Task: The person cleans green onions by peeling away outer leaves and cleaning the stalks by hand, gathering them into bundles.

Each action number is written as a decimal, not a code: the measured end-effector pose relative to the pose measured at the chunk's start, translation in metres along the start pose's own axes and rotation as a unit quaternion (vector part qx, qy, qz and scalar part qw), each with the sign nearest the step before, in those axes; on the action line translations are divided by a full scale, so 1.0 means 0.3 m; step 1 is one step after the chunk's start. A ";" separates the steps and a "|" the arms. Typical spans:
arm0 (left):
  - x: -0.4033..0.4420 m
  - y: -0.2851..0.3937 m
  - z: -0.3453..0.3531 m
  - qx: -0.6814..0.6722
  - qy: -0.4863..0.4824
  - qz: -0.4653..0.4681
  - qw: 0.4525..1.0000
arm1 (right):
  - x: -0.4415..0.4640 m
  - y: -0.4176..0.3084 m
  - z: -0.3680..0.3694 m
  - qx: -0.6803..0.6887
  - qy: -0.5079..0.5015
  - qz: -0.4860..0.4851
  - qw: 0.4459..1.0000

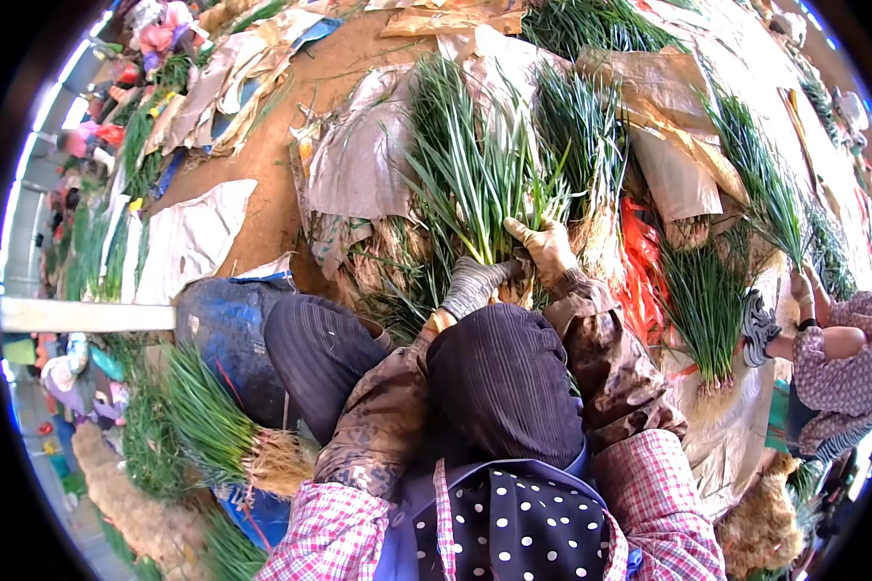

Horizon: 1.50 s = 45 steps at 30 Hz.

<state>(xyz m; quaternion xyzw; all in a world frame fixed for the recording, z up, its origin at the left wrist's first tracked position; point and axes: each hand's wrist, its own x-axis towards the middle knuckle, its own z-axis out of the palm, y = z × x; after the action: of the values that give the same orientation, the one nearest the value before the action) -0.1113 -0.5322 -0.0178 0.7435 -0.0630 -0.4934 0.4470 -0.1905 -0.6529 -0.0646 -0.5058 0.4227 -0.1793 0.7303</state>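
Observation:
My left hand (477,288), in a grey striped glove, is closed around the lower stalks of a loose bunch of green onions (480,198) between my knees. Their long leaves fan out away from me. My right hand (549,254), in a tan glove, is at the right side of the same bunch, its fingers bent against the stalks. The fingertips of both hands are partly hidden among the leaves. More green onions (591,131) with pale stems and roots lie just beyond my right hand.
A tied bundle (218,421) lies at left by a blue barrel (233,339). Another bundle (705,310) and red plastic strips (641,257) are at right. A person (848,353) there grips a bunch (761,174). Sacking (363,145) covers piles ahead; a white pole (87,315) juts from left.

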 end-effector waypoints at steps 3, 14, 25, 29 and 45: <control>0.056 -0.077 -0.003 -0.061 0.019 0.020 0.998 | -0.037 -0.003 -0.007 0.056 0.015 0.040 0.998; 0.027 -0.055 -0.001 -0.049 0.061 0.078 0.994 | -0.207 0.179 -0.159 -0.164 0.102 0.022 0.981; 0.052 -0.087 0.001 -0.338 -0.095 0.003 0.936 | -0.367 0.168 -0.478 -0.669 -0.119 0.104 0.726; 0.053 -0.101 0.008 -0.313 -0.115 -0.023 0.943 | 0.049 0.154 -0.621 -0.563 0.260 -0.060 0.782; 0.045 -0.090 0.046 -0.220 -0.173 0.001 0.960 | -0.368 0.121 -0.152 -0.234 -0.125 -0.164 0.950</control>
<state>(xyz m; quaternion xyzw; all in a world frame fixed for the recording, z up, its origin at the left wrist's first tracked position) -0.1247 -0.5316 -0.0482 0.5301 -0.0298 -0.6154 0.5826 -0.2967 -0.5883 -0.0548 -0.7433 0.2697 -0.1280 0.5987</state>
